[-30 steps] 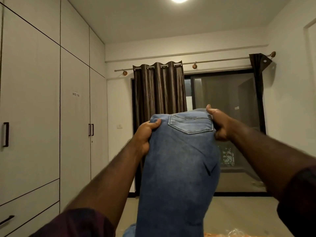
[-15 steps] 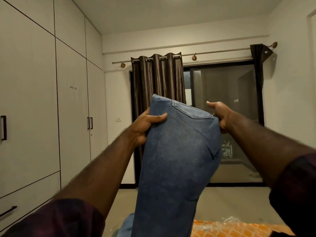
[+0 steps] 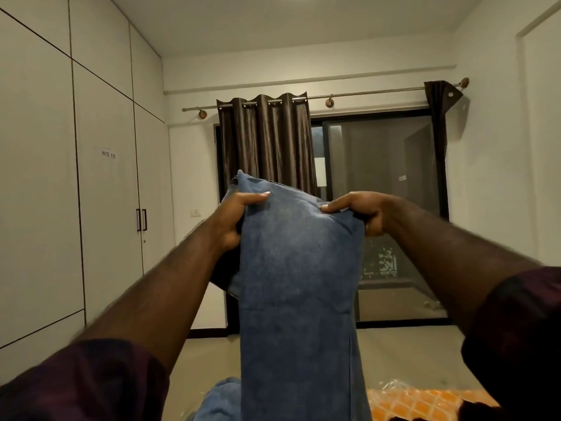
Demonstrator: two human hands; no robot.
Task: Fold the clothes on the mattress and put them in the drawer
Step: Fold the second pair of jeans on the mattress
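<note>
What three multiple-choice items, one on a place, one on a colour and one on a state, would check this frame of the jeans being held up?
1. Where do the wardrobe doors stand?
A. along the wall on the person's left
B. under the window
C. on the person's right

2. What colour are the jeans?
A. black
B. blue
C. white

3. How are the jeans held?
A. by the left hand alone
B. lying loose on the floor
C. gripped by both hands at the top

Key:
1 A: the wardrobe doors line the left wall, beside the curtain.
2 B: the jeans are blue denim.
3 C: the left hand and the right hand each grip an upper edge, and the cloth hangs down between the arms.
</note>
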